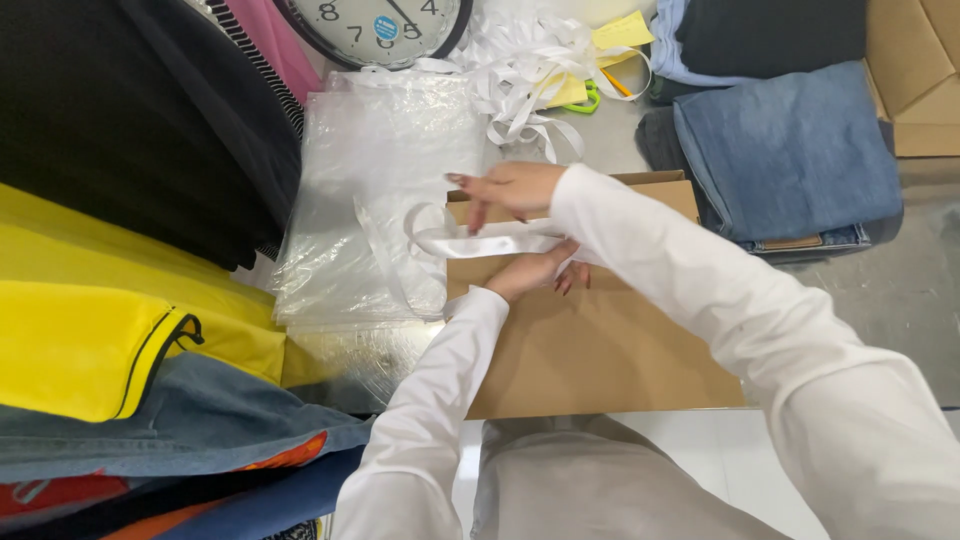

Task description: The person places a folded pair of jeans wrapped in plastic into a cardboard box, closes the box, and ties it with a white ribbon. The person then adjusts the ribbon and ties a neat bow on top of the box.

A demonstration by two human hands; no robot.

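Observation:
A flat brown paper bag (600, 345) lies on the table in front of me. A white ribbon (480, 242) loops across its top edge. My right hand (510, 190) reaches over from the right and pinches the ribbon near the bag's upper left corner. My left hand (535, 272) sits just below it on the bag, fingers curled around the same ribbon. Both arms wear white sleeves. The ribbon's free end trails down to the left over clear plastic.
A stack of clear plastic bags (375, 190) lies left of the paper bag. Folded clothes in black, yellow and denim (120, 300) pile up at left. Folded jeans (790, 150) sit at right, loose white ribbons (530, 70) and a clock (375, 25) at the back.

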